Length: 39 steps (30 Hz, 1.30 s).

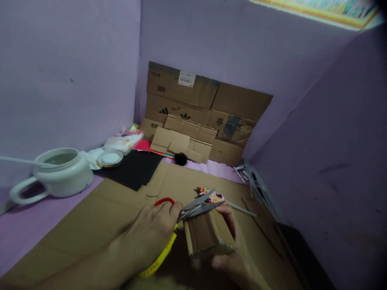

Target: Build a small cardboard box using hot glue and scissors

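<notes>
My left hand (161, 221) grips the red-handled scissors (198, 206), whose blades are spread over the top edge of a small cardboard box (208, 233). My right hand (231, 237) holds that box from the right side, thumb at the lower edge and fingers behind. A yellow strip with reddish markings, perhaps a measuring tape (160, 257), runs down below my left hand; whether the hand holds it is unclear. Just beyond the blades lies a small floral-patterned piece (204, 191), partly hidden by them, with a pale stick (242, 208) to its right.
A large cardboard sheet (75, 229) covers the work surface. At left stand a white handled pot (68, 177) and a round lid (109, 158), near black sheets (133, 169). Folded cardboard (193, 96) leans on the back wall, behind a black coil (180, 158). Clear strips (256, 181) lie at right.
</notes>
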Each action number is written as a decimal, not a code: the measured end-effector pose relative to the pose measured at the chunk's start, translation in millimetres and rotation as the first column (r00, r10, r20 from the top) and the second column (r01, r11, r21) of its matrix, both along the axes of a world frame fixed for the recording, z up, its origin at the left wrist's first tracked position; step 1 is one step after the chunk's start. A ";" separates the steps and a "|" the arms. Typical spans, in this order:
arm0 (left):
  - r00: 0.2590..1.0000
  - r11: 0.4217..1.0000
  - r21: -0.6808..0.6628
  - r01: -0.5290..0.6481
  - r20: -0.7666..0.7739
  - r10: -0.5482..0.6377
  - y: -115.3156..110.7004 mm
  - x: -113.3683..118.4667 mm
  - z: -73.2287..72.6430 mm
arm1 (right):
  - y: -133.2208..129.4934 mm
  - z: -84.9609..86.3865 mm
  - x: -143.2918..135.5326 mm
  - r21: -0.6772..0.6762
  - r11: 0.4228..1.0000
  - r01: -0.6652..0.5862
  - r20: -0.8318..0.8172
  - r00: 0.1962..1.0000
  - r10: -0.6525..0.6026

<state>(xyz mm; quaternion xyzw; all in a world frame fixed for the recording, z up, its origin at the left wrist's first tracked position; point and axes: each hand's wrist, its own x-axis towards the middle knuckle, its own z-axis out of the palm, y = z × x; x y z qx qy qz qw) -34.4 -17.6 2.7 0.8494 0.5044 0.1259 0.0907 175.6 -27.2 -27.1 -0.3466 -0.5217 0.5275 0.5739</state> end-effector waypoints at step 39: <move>0.892 0.887 -0.123 -0.446 -0.146 0.428 38.1 -29.3 3.9 | 23.0 19.6 1.7 -0.505 0.800 -0.323 -0.723 0.664 -0.189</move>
